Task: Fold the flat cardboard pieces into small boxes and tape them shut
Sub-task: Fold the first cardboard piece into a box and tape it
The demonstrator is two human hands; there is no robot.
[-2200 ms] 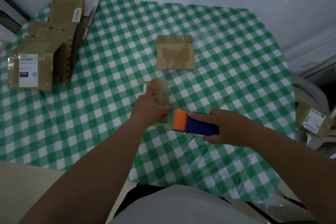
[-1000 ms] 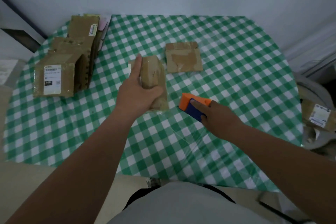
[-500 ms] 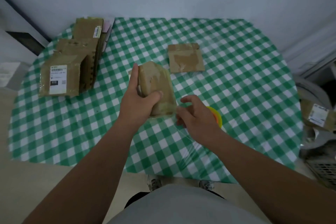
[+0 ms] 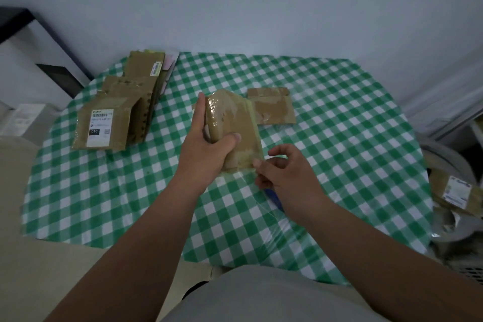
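Observation:
My left hand (image 4: 206,149) grips a small folded cardboard box (image 4: 235,117) and holds it raised above the green checked table (image 4: 352,138). Shiny clear tape covers the box's top and left side. My right hand (image 4: 285,175) is at the box's near right corner, its thumb tip touching that corner and its fingers loosely curled with a gap between them. A loose film of clear tape hangs from the box's near end toward the table. Only a blue sliver of the tape dispenser (image 4: 273,197) shows beneath my right hand. A flat taped cardboard piece (image 4: 277,110) lies behind the box.
A stack of folded and flattened cardboard boxes (image 4: 115,117) with shipping labels stands at the table's far left. Off the right edge, more labelled cardboard (image 4: 454,191) rests on a grey chair. A wall runs close behind the table.
My right hand put the tape dispenser down on the table and moved to the box's near corner. My left hand lifted the box and tilted it toward me.

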